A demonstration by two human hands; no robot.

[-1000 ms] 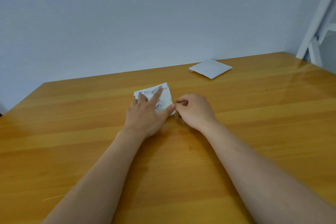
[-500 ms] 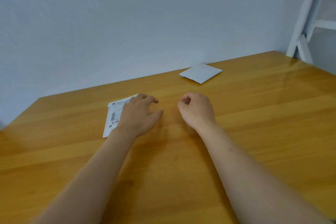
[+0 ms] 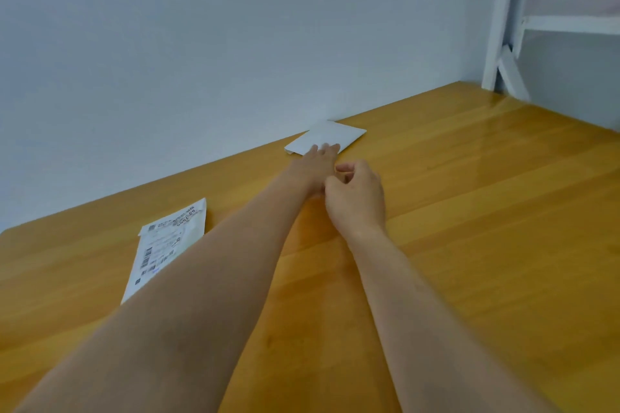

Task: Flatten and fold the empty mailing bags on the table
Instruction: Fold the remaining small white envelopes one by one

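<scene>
A folded white mailing bag with a printed shipping label [image 3: 167, 241] lies flat on the wooden table [image 3: 469, 211] at the left, partly hidden by my left forearm. A second plain white bag [image 3: 330, 136] lies at the table's far edge by the wall. My left hand [image 3: 315, 164] stretches out to it, straight fingertips touching its near edge. My right hand [image 3: 357, 196] hovers just behind, fingers loosely curled, holding nothing.
A pale wall runs right behind the table's far edge. A white frame with a shelf [image 3: 510, 43] stands at the back right corner.
My left hand has left the labelled bag at the left and reached forward to the plain bag at the far edge. My right hand moved forward a little.
</scene>
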